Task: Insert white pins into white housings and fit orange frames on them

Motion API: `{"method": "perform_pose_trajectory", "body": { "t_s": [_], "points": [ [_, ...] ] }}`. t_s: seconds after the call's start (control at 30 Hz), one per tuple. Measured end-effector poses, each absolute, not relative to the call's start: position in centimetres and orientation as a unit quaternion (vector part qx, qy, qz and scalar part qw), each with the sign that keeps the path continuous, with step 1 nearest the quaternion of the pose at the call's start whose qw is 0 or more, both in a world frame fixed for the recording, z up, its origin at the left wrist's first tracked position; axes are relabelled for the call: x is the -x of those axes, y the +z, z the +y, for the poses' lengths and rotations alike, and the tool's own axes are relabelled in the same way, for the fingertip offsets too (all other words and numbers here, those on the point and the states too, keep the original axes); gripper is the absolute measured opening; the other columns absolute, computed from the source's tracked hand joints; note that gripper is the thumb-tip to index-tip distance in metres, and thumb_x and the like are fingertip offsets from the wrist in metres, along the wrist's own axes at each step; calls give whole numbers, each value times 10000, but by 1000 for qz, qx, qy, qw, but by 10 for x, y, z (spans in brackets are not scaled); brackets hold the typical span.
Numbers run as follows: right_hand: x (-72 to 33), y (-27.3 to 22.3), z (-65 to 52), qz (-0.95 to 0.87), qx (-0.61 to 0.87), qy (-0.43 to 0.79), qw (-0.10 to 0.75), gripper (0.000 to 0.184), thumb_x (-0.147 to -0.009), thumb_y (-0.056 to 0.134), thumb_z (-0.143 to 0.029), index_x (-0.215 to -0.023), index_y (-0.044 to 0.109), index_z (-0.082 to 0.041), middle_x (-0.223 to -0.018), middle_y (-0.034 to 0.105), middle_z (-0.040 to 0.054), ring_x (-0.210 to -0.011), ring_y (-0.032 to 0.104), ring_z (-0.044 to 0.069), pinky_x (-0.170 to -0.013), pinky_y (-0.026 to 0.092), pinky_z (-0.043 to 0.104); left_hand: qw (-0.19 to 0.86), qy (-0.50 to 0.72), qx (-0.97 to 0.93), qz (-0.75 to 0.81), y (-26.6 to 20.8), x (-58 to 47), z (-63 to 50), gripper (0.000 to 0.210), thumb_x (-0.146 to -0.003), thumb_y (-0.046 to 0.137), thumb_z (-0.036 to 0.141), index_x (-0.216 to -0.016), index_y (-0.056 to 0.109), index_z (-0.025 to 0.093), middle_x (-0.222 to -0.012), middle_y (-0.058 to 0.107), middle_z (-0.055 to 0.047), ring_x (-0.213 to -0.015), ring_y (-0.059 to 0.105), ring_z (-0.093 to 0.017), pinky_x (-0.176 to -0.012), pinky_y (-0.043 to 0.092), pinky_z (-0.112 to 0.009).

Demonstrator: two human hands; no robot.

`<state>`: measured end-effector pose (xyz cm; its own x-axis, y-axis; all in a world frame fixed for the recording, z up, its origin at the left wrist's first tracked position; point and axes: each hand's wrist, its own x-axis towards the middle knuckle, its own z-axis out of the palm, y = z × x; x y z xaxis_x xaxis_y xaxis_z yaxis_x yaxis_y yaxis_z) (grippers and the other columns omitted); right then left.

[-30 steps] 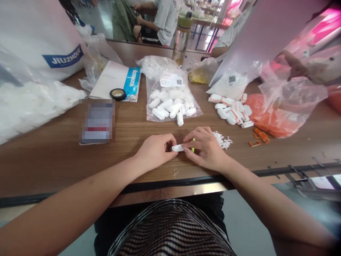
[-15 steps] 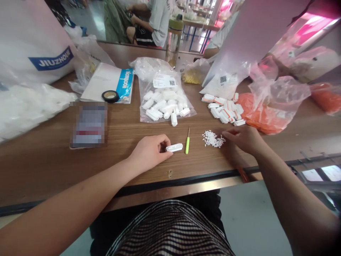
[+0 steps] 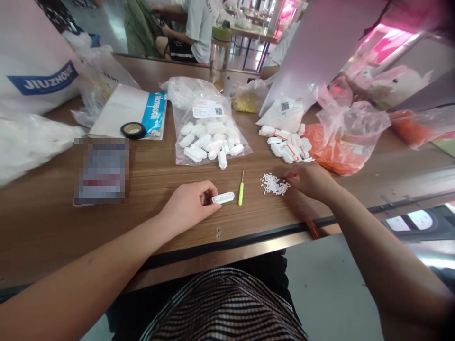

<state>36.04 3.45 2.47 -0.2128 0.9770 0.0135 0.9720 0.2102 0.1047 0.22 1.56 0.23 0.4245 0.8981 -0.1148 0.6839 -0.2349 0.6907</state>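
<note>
Between the thumb and fingers of my left hand [image 3: 190,201] is a white plastic connector housing [image 3: 223,197], long and narrow, with rows of small holes on top. A thin pick with a yellow-green handle [image 3: 241,193] lies just right of it on the table. My right hand [image 3: 311,181] rests at the right edge of a loose pile of tiny white pegs [image 3: 273,184]. Its thumb and fingertips are pinched together; whatever they hold is too small to make out. Behind the pile lie several white housings with orange strips [image 3: 289,144].
A clear bag of white housings [image 3: 209,128] lies mid-table. Orange pieces in a bag [image 3: 341,147] are at right. A notebook [image 3: 117,111] carries a black tape roll [image 3: 132,130]; a blurred-out flat object [image 3: 103,170] lies before it. A bottle [image 3: 219,57] stands behind; a person sits beyond.
The view has turned slightly right, so everything sits further left. The fingers of my right hand have drawn closer together at the peg pile. My left hand keeps the connector housing in place.
</note>
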Motion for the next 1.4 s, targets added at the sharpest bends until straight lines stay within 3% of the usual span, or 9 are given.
{"method": "perform_pose_trajectory", "body": {
  "t_s": [0.33, 0.6, 0.8, 1.0, 1.27, 1.4],
  "points": [
    [-372, 20, 30, 840, -537, 70, -23, 235, -806, 533, -121, -791, 751, -207, -941, 755, 55, -951, 652, 251, -826, 460, 353, 340, 155, -773, 514, 1, -2, 16, 186, -751, 704, 381, -856, 651, 238, -590, 565, 54, -547, 500, -122, -560, 360, -278],
    [-383, 16, 23, 758, -628, -20, -175, 201, -824, 601, -292, -904, 773, -227, -944, 764, 52, -871, 687, 240, -807, 515, 360, 342, 148, -771, 516, 1, -2, 16, 187, -751, 702, 388, -863, 653, 246, -591, 558, 57, -543, 490, -120, -549, 350, -278],
    [-385, 8, 22, 634, -757, -56, -145, 226, -781, 660, -408, -794, 787, -221, -704, 739, 27, -694, 674, 224, -640, 479, 326, 341, 151, -772, 515, 2, -2, 16, 191, -751, 702, 382, -865, 656, 236, -596, 567, 52, -549, 492, -120, -563, 345, -279],
    [-379, 2, 20, 640, -752, -64, -141, 239, -789, 652, -409, -847, 799, -230, -740, 753, 24, -719, 680, 220, -662, 478, 323, 344, 160, -774, 507, 1, -1, 16, 192, -751, 699, 384, -858, 656, 230, -596, 566, 47, -544, 482, -118, -566, 335, -279],
    [-358, 13, 21, 634, -752, -88, -157, 157, -749, 693, -357, -732, 759, -216, -654, 712, 23, -625, 640, 197, -594, 449, 311, 353, 162, -765, 513, 5, -4, 15, 187, -739, 708, 362, -850, 655, 222, -590, 558, 43, -560, 492, -124, -574, 335, -281],
    [-297, 29, 7, 698, -657, -162, -234, 157, -811, 664, -367, -762, 727, -232, -786, 737, 18, -739, 663, 189, -690, 473, 307, 357, 166, -760, 518, 7, -4, 14, 175, -733, 708, 349, -841, 658, 220, -601, 556, 42, -557, 489, -120, -567, 331, -279]
  ]
}}
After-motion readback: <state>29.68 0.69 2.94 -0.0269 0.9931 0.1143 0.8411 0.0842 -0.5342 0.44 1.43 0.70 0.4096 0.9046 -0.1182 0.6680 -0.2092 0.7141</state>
